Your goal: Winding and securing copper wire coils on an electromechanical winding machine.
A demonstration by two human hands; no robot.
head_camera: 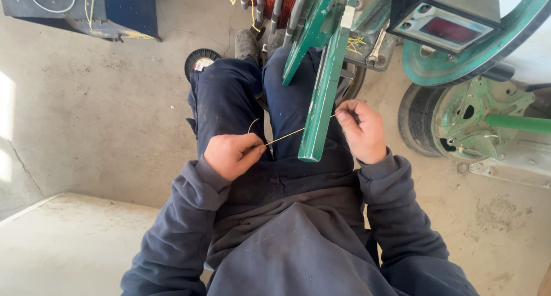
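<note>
A thin yellowish string (286, 136) stretches taut between my two hands, over my lap. My left hand (232, 154) pinches its near end, with a short curl of string sticking up above the fist. My right hand (361, 129) pinches the far end just right of a green metal bar (324, 83). The string passes behind that bar. I sit in dark blue work clothes, legs extended toward the machine.
A green winding machine with a large wheel (476, 66) and a grey counter box with a red display (447, 20) stands ahead right. Copper-coloured coil and grey rods (275, 3) lie beyond my knees. A small spool (200, 60) sits on the concrete floor; a blue cabinet (86, 9) stands far left.
</note>
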